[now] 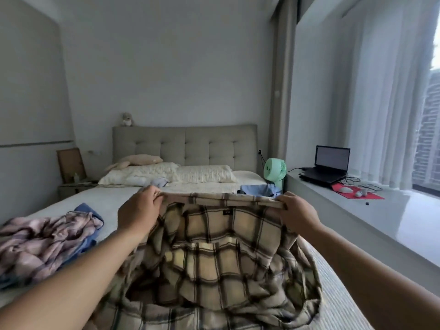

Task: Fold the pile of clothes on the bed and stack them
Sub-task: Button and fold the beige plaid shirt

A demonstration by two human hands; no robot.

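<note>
I have the plaid shirt [214, 248] held up over the bed [114, 196], my left hand [139, 210] and right hand [297, 216] each pinching one end of its top edge, fingers curled round the cloth. That edge runs level from side to side between my hands, and the rest hangs down toward me in loose folds — so I judge the next fold turns on laying it flat away from me. The unfolded pile [45, 236] lies nearer my left hand.

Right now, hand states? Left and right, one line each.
Left hand: closed, pinching the top edge of the plaid shirt.
Right hand: closed, gripping the same edge at its other end.
</note>
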